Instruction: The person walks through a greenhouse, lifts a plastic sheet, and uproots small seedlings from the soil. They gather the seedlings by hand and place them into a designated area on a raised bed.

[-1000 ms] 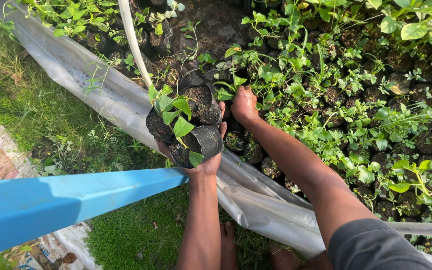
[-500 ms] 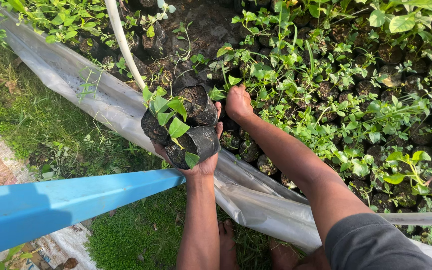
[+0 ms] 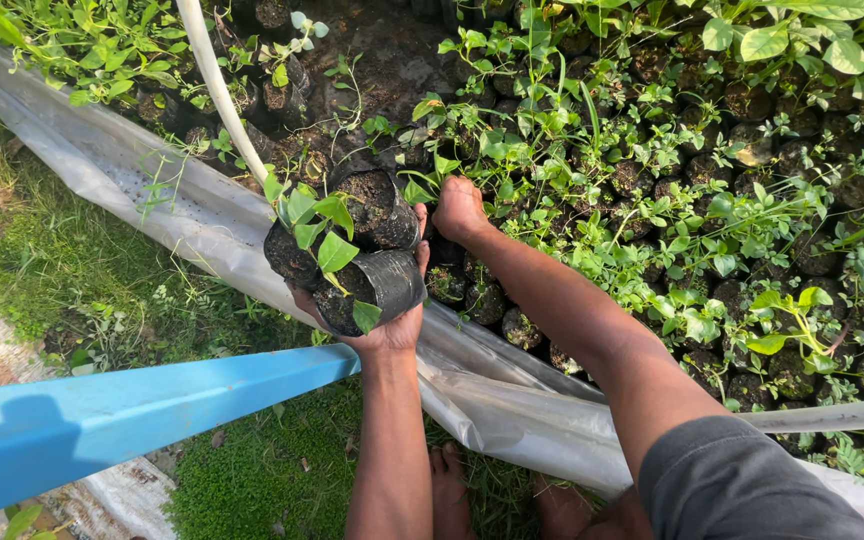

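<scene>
- The left hand (image 3: 384, 325) is cupped palm-up under a cluster of three black nursery bags (image 3: 347, 250), fingers (image 3: 420, 232) spread wide and curled up round their sides, bearing them from beneath.
- The three bags are pressed side by side, mouths facing up toward the camera, each filled with dark soil; green seedlings (image 3: 314, 225) rise from them, leaves pointing upward and left.
- The cluster is held in the air over the near edge of the nursery bed (image 3: 652, 150), above the grey plastic sheet (image 3: 132, 180).
- The right hand (image 3: 460, 208) reaches down into the bed just right of the held bags, knuckles up, fingers curled and hidden among more bags, so whether it has hold of one I cannot tell.
- The plastic sheet runs diagonally from upper left to lower right, marking the bed's border; grass (image 3: 252, 480) lies on the near side.
- A white hose (image 3: 214, 85) slants down from the top edge and passes behind the held bags.
- A blue beam (image 3: 122, 420) crosses the lower left, its end just beside the left forearm, narrowing the room there.
- The bed is packed tight with bagged seedlings, too many to count; a patch of bare soil (image 3: 402, 60) opens near the top.
- Two bare feet (image 3: 447, 485) stand on the grass below the sheet.
</scene>
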